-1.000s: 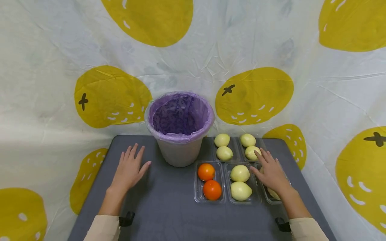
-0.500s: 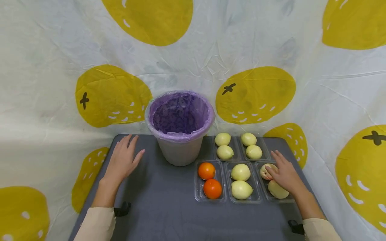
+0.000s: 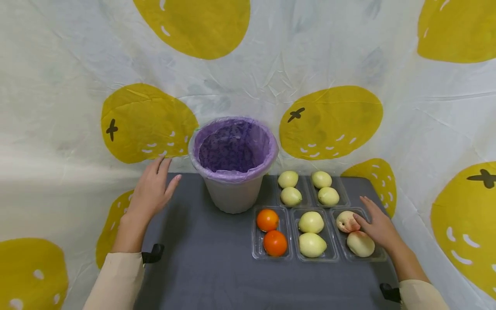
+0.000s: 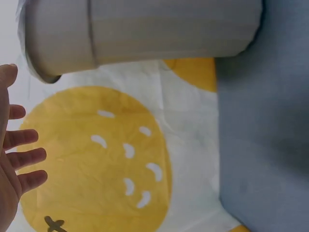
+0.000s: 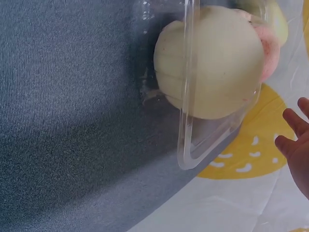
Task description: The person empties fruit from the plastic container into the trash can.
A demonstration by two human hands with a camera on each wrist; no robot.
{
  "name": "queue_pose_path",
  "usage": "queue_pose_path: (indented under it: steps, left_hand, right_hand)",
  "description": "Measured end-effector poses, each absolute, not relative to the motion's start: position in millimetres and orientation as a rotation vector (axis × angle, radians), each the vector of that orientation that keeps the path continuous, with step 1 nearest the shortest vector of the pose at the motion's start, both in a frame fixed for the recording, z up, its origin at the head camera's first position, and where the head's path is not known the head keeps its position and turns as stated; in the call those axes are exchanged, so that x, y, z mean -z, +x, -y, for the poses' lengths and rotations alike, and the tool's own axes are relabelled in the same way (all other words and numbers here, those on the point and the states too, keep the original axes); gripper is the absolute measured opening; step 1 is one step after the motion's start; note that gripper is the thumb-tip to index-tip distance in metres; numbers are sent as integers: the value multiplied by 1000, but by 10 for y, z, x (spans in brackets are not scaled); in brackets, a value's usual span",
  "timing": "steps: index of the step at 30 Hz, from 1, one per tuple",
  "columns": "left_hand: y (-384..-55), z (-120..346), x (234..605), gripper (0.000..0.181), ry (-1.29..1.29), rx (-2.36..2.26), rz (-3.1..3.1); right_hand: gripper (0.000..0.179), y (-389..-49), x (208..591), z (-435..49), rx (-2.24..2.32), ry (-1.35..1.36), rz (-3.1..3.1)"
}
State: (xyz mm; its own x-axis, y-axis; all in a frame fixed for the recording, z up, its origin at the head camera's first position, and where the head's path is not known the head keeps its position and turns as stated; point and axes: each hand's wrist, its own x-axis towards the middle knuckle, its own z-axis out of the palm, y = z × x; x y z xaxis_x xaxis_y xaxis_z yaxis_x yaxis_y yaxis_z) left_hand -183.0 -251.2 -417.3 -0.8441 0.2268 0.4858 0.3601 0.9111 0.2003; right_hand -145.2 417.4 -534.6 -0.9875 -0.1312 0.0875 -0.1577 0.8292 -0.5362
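In the head view my left hand (image 3: 151, 191) is raised at the left of the grey table, fingers extended, holding nothing. To its right stands a pale waste bin (image 3: 232, 196) lined with a purple bag (image 3: 267, 150). My right hand (image 3: 381, 228) hovers with spread fingers at the right side of a clear plastic tray (image 3: 373, 258). Two peaches lie in that tray, a blushed one (image 3: 345, 221) and a paler one (image 3: 360, 244). The thumb overlaps the blushed peach in the head view. The right wrist view shows the paler peach (image 5: 227, 63) behind the tray wall, apart from the fingers.
Left of the peaches, one tray (image 3: 253, 241) holds two orange-red round fruits (image 3: 275, 243). Another tray (image 3: 334, 258) holds two pale yellow-green, lemon-shaped fruits (image 3: 311, 245). Two trays with similar fruits (image 3: 290, 196) sit behind. A lemon-print cloth (image 3: 240, 86) hangs at the back.
My right hand has drawn back to the right and slightly down, uncovering the peaches. My left hand has risen and moved left. The fruits and trays stay as they were.
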Motion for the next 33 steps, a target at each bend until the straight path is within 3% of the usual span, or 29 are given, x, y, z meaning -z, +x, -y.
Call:
queue_pose_path:
  steps: [15,33]
  left_hand:
    - [-2082,2366,3923,68,-339,615,2707]
    - [-2470,2231,3682,82,-183,1039,2882]
  right_hand:
    - [76,-1432,5364,-4365,-1140,-58,3052]
    - [69,-1490,5480,-4597,-1198,-95,3167]
